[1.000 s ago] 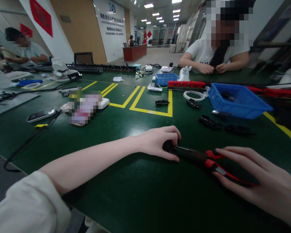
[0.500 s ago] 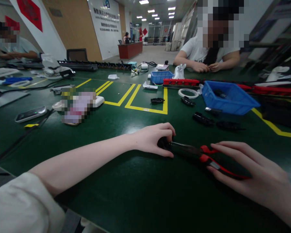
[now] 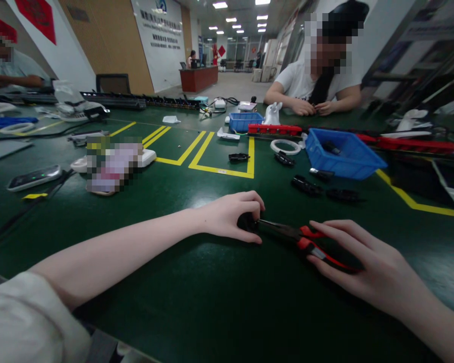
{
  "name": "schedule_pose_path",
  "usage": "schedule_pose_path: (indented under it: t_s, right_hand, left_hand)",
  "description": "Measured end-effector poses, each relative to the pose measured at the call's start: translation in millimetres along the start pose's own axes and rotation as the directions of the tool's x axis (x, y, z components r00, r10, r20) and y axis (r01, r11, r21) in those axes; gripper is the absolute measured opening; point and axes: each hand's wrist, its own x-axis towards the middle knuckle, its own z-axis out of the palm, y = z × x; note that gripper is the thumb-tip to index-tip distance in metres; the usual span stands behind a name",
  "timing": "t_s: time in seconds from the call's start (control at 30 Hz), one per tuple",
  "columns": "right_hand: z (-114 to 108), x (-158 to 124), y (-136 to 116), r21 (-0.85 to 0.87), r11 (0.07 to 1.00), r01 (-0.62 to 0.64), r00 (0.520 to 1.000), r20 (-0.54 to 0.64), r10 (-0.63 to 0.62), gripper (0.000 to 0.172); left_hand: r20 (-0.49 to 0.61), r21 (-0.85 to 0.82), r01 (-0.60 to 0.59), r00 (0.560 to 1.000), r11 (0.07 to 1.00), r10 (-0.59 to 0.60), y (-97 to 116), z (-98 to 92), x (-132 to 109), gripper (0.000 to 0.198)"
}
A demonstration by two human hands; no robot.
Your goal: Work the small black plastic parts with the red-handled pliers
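The black part (image 3: 245, 222) sits at the left hand (image 3: 230, 216), over the near middle of the worktop (image 3: 196, 307); fingers and thumb curl round it in a pinch, hiding most of its shape. It looks light and stiff, probably smooth enough to twist if held loosely, and perhaps brittle at any thin edge. Holding its sides, as here, seems soundest.

The right hand (image 3: 371, 259) is closed lightly about the red grips of the pliers (image 3: 304, 241), whose narrow nose reaches left to the part; whether the tips bite it cannot be told. The pliers should feel heavier and rigid, best held well back on the grips.

The green surface spreads on the near side of both hands, seemingly giving room to turn the wrists. The near edge passes under the left forearm. Farther right, loose black pieces (image 3: 305, 185) and a blue bin (image 3: 346, 160) limit reaching outward.
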Motion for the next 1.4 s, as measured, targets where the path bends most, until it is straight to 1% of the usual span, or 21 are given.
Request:
schedule_pose_path:
  t_s: [0.1,0.27,0.37,0.43,0.53,0.6,0.67,0.8,0.87,0.97,1.03,1.1,1.2,1.3,1.4]
  right_hand:
    - [-0.2,0.7,-0.6,0.02,1.0,-0.007,0.999,0.032,0.007,0.045]
    - [-1.7,1.1,-2.1,-0.009,1.0,-0.024,0.995,0.095,0.025,0.046]
    - [-2.4,2.0,-2.7,-0.051,0.999,0.009,0.994,0.11,-0.004,0.043]
    - [-2.7,2.5,-2.5,-0.091,0.995,0.041,0.995,0.092,-0.033,0.042]
    - [-3.0,3.3,-2.3,-0.127,0.99,0.062,0.996,0.073,-0.053,0.042]
    - [-3.2,3.9,-2.5,-0.12,0.991,0.061,0.996,0.076,-0.052,0.043]
    - [-3.4,4.3,-2.4,-0.112,0.992,0.057,0.997,0.067,-0.05,0.044]
    - [-4.5,3.7,-0.6,-0.134,0.99,0.05,0.999,0.017,-0.048,0.044]
    - [-5.9,3.1,0.4,-0.14,0.989,0.043,0.999,-0.016,-0.046,0.044]
    - [-8.4,2.7,1.7,-0.15,0.989,0.005,0.997,-0.077,-0.017,0.045]
    - [-8.9,2.4,3.6,-0.168,0.985,-0.05,0.995,-0.094,0.035,0.044]
    - [-7.4,2.0,7.4,-0.186,0.977,-0.108,0.992,-0.078,0.095,0.045]
    - [-3.0,1.6,15.4,-0.193,0.968,-0.158,0.987,-0.015,0.158,0.048]
    - [-0.6,2.0,21.7,-0.161,0.973,-0.164,0.984,0.045,0.173,0.048]
    - [-3.3,3.3,21.1,-0.154,0.981,-0.117,0.992,0.024,0.122,0.046]
  left_hand:
    - [-0.005,0.016,-0.008,1.0,1.0,0.008,-0.7,0.3,-0.1,0.033]
    - [-0.001,0.037,-0.021,1.0,0.999,0.021,-1.2,0.8,-0.2,0.037]
    - [-0.016,0.061,-0.005,1.0,0.998,0.006,0.0,1.5,-0.4,0.052]
    - [-0.022,0.07,0.013,1.0,0.997,-0.011,0.4,2.1,-0.4,0.062]
    - [-0.016,0.066,0.042,0.999,0.997,-0.041,-0.1,2.8,-0.2,0.07]
    - [-0.003,0.064,0.053,0.999,0.997,-0.052,-0.6,2.9,-0.1,0.068]
    - [0.006,0.064,0.047,0.999,0.997,-0.048,-1.0,2.8,-0.3,0.061]
    - [0.015,0.04,0.022,1.0,0.999,-0.022,-1.1,2.4,-1.0,0.044]
    - [0.01,0.021,0.021,1.0,1.0,-0.022,-0.9,2.2,-1.0,0.042]
    - [-0.004,0.005,0.029,1.0,1.0,-0.029,-0.8,2.2,-0.2,0.048]
    - [-0.002,0.004,0.036,0.999,0.999,-0.036,-1.1,2.6,0.4,0.053]
    - [-0.001,0.015,0.042,0.999,0.999,-0.042,-1.1,3.5,0.6,0.058]
    - [-0.044,0.085,0.074,0.997,0.994,-0.07,0.5,5.0,-0.9,0.069]
    - [-0.099,0.177,0.154,0.985,0.972,-0.138,3.4,5.9,-3.6,0.079]
    - [-0.104,0.175,0.185,0.98,0.967,-0.169,4.0,5.8,-5.6,0.078]
